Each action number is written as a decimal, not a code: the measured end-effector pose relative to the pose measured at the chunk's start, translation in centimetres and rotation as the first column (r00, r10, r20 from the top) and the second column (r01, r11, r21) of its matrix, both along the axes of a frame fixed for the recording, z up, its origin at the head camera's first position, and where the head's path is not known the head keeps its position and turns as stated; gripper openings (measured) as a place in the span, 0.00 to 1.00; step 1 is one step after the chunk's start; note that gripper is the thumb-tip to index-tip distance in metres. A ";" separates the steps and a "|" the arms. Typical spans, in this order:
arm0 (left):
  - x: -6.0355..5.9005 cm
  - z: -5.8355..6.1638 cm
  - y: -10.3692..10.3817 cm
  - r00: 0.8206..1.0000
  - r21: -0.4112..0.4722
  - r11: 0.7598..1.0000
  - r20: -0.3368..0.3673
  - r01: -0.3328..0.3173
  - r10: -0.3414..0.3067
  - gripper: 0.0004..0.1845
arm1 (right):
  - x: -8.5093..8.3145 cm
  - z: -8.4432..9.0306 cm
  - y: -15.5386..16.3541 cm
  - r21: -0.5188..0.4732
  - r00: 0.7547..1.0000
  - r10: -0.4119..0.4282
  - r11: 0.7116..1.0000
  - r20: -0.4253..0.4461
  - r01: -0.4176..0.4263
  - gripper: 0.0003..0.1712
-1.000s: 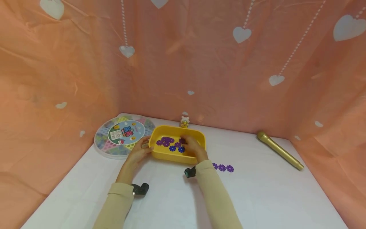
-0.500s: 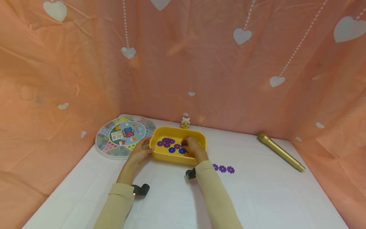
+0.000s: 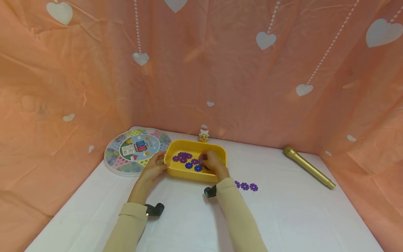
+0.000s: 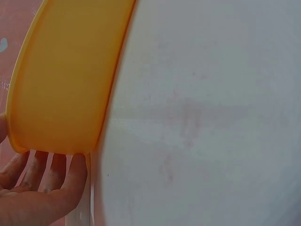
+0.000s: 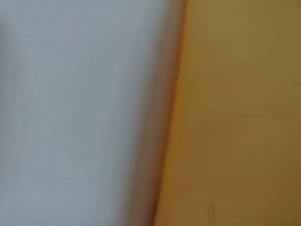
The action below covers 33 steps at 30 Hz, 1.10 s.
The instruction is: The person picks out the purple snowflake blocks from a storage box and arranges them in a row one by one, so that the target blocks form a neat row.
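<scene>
1. Yellow tray (image 3: 195,172) sits on the white table (image 3: 283,217) in the head view, just at 6 o'clock of a small figurine (image 3: 203,135). Purple and blue flower discs (image 3: 185,159) lie inside it. The right hand (image 3: 211,163) reaches into the tray, fingers curled at a purple disc; whether it pinches it I cannot tell. The left hand (image 3: 154,168) rests against the tray's 9 o'clock end. Three more discs (image 3: 245,186) lie at the tray's 4 o'clock, a round game board (image 3: 135,150) at 9 o'clock, a gold microphone (image 3: 308,167) at 3 o'clock.
2. Left wrist view: nearly straight fingers (image 4: 44,181) touch the tray's outer wall (image 4: 66,84).
3. Right wrist view: blurred yellow wall (image 5: 240,117) beside white table; no fingers show.
</scene>
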<state>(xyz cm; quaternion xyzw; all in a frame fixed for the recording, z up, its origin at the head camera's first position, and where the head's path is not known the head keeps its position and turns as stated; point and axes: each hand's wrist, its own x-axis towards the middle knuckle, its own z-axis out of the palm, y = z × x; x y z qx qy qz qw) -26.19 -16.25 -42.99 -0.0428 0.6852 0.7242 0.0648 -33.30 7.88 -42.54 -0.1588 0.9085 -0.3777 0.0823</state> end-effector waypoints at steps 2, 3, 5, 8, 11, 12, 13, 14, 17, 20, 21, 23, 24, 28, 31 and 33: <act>0.1 0.0 0.1 1.000 0.006 1.000 0.005 0.003 -0.003 0.33 | 0.1 0.1 0.2 -0.076 0.999 -0.024 0.997 0.026 0.026 0.08; 0.1 0.0 0.1 1.000 0.008 1.000 0.007 0.004 -0.004 0.33 | 0.1 0.2 0.4 -0.118 0.998 -0.038 0.992 0.041 0.042 0.08; 0.2 0.0 0.2 1.000 0.009 1.000 0.012 0.005 -0.005 0.33 | 0.3 0.5 0.6 -0.198 0.995 -0.063 0.977 0.071 0.076 0.10; 0.2 0.1 0.3 1.000 0.013 1.000 0.017 0.006 -0.006 0.33 | 0.8 1.3 1.1 -0.280 0.992 -0.100 0.953 0.073 0.116 0.11; 0.3 0.2 0.3 1.000 0.014 1.000 0.017 0.004 -0.004 0.34 | 1.2 2.2 2.0 -0.338 0.992 -0.119 0.933 0.043 0.126 0.11; 0.3 0.3 0.3 1.000 0.015 1.000 0.018 0.002 -0.002 0.34 | 1.4 2.5 2.4 -0.354 0.992 -0.124 0.927 0.029 0.126 0.11; 0.3 0.3 0.3 1.000 0.016 1.000 0.017 0.003 -0.003 0.34 | 1.5 2.9 2.8 -0.367 0.991 -0.134 0.920 0.026 0.134 0.11; 0.2 0.3 0.3 1.000 0.018 1.000 0.019 0.003 -0.003 0.34 | 1.7 3.2 3.4 -0.379 0.989 -0.143 0.915 0.022 0.141 0.12; 0.2 0.4 0.3 1.000 0.023 1.000 0.021 0.004 -0.004 0.34 | 2.3 3.7 5.4 -0.393 0.986 -0.167 0.906 0.006 0.156 0.13; 0.2 0.4 0.1 1.000 0.018 1.000 0.006 0.008 -0.008 0.34 | 3.3 3.9 7.9 -0.403 0.982 -0.189 0.901 -0.023 0.164 0.13; 0.1 0.4 0.1 1.000 0.014 1.000 0.002 0.007 -0.007 0.34 | 3.6 3.8 8.9 -0.408 0.981 -0.193 0.898 -0.035 0.162 0.14; 0.1 0.4 0.1 1.000 0.011 1.000 -0.003 0.006 -0.006 0.34 | 4.1 3.3 11.1 -0.409 0.975 -0.216 0.895 -0.047 0.179 0.15; 0.0 0.5 0.0 1.000 0.010 1.000 -0.008 0.008 -0.008 0.34 | 4.5 3.1 12.1 -0.404 0.971 -0.234 0.893 -0.045 0.196 0.16; -0.1 0.4 0.0 1.000 0.010 1.000 -0.012 0.009 -0.009 0.35 | 5.6 2.1 16.0 -0.372 0.951 -0.307 0.887 -0.033 0.273 0.17; -0.1 0.3 0.0 1.000 0.005 1.000 -0.018 0.014 -0.013 0.34 | 6.6 1.6 18.0 -0.361 0.943 -0.332 0.883 -0.028 0.300 0.18; -0.1 0.2 0.0 1.000 0.004 1.000 -0.021 0.019 -0.019 0.34 | 7.3 1.3 19.1 -0.346 0.942 -0.335 0.888 -0.033 0.304 0.19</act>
